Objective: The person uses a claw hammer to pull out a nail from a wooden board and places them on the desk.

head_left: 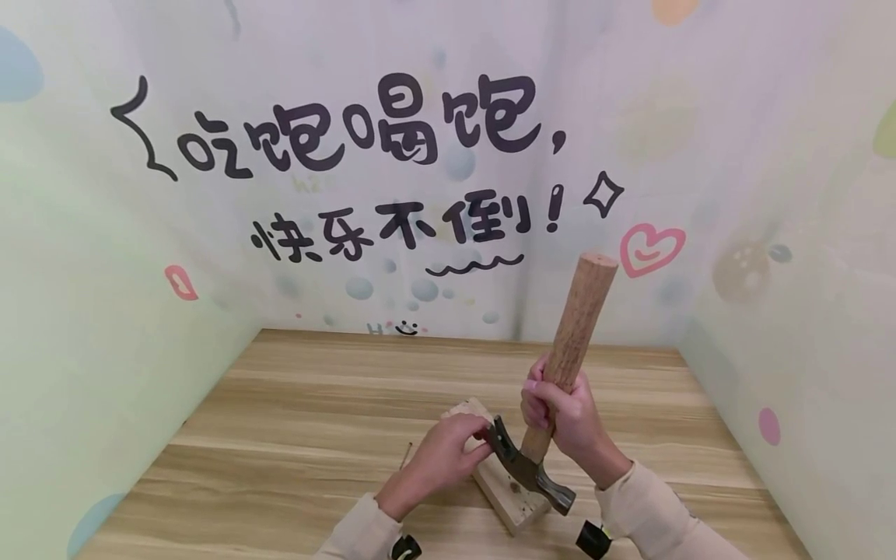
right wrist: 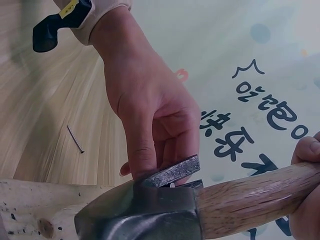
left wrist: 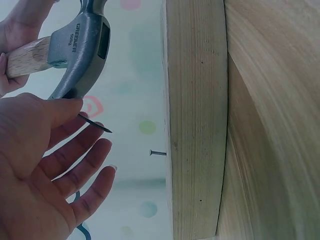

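Observation:
My right hand (head_left: 563, 408) grips the wooden handle of a claw hammer (head_left: 521, 463), low near its head, with the handle's end tilted upward. The claw points toward my left hand (head_left: 444, 451). In the left wrist view, that hand's thumb and index finger pinch a nail (left wrist: 97, 124) beside the claw, its pointed end sticking out, while the other fingers are spread. A bit of the nail shows in the claw's slot in the right wrist view. Beneath is a wooden block (head_left: 507, 490); a second nail (left wrist: 158, 153) sticks out of it.
Another nail (right wrist: 75, 139) lies on the wood-grain table (head_left: 231, 467), to the left of the block. A printed cloth wall (head_left: 392, 47) with black lettering stands behind the table, and pale walls rise on both sides. Dark wrist cameras (head_left: 593, 539) hang by the sleeves.

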Action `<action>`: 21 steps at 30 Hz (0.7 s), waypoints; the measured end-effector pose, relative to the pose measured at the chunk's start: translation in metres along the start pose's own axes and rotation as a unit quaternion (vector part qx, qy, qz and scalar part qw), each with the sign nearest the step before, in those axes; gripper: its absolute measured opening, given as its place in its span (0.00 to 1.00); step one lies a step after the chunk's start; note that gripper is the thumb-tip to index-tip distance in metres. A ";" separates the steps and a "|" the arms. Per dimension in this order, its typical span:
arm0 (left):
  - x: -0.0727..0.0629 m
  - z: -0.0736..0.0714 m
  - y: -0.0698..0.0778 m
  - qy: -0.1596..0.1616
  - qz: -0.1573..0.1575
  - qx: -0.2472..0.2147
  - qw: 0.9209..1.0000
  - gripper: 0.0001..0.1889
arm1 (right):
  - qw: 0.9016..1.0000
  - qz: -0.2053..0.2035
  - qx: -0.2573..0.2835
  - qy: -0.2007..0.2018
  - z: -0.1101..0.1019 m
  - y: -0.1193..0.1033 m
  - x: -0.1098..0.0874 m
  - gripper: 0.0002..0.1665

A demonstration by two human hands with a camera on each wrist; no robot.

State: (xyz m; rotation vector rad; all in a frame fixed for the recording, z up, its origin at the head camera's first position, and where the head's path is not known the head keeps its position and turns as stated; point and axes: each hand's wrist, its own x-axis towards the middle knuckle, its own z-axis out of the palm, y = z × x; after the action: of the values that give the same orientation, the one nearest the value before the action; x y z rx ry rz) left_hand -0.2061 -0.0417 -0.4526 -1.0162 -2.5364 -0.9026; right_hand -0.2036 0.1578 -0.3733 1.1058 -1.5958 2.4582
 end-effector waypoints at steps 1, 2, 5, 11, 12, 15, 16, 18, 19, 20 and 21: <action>0.000 0.000 0.000 -0.001 -0.001 0.001 1.000 0.03 | 1.000 0.001 0.000 0.000 0.000 0.000 0.000 0.15; 0.000 0.001 0.000 -0.001 -0.001 0.004 1.000 0.03 | 1.000 0.001 0.001 -0.001 0.000 0.000 0.000 0.15; 0.000 0.001 0.001 -0.002 -0.001 0.007 1.000 0.04 | 1.000 0.001 0.003 -0.002 0.000 0.001 -0.001 0.15; -0.001 -0.001 0.003 0.004 -0.027 0.000 1.000 0.02 | 1.000 0.000 -0.007 -0.003 0.001 0.003 -0.001 0.15; 0.000 -0.001 0.002 0.007 -0.032 -0.001 0.999 0.02 | 1.000 0.000 -0.009 -0.004 0.001 0.003 -0.001 0.15; 0.000 -0.002 0.001 0.016 -0.039 -0.003 0.999 0.02 | 1.000 0.004 -0.012 -0.002 0.000 0.005 -0.002 0.15; 0.000 -0.002 0.001 0.019 -0.039 -0.004 0.999 0.03 | 1.000 0.005 -0.013 -0.002 0.000 0.005 -0.002 0.15; 0.000 -0.002 0.001 0.025 -0.035 -0.004 0.999 0.03 | 1.000 0.007 -0.014 0.000 0.000 0.006 -0.002 0.15; 0.000 -0.002 0.001 0.028 -0.033 -0.004 0.999 0.03 | 1.000 0.008 -0.015 0.001 0.000 0.006 -0.002 0.15; 0.000 -0.002 0.000 0.031 -0.032 -0.004 0.999 0.03 | 1.000 0.009 -0.015 0.001 0.000 0.007 -0.002 0.14; -0.001 -0.002 0.000 0.033 -0.031 -0.005 0.999 0.03 | 1.000 0.010 -0.015 0.001 0.000 0.007 -0.002 0.14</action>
State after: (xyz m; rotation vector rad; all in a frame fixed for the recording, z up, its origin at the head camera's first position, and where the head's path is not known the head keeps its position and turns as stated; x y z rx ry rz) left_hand -0.2055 -0.0433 -0.4512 -0.8994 -2.5236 -0.9498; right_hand -0.2042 0.1550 -0.3801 1.0884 -1.6456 2.4368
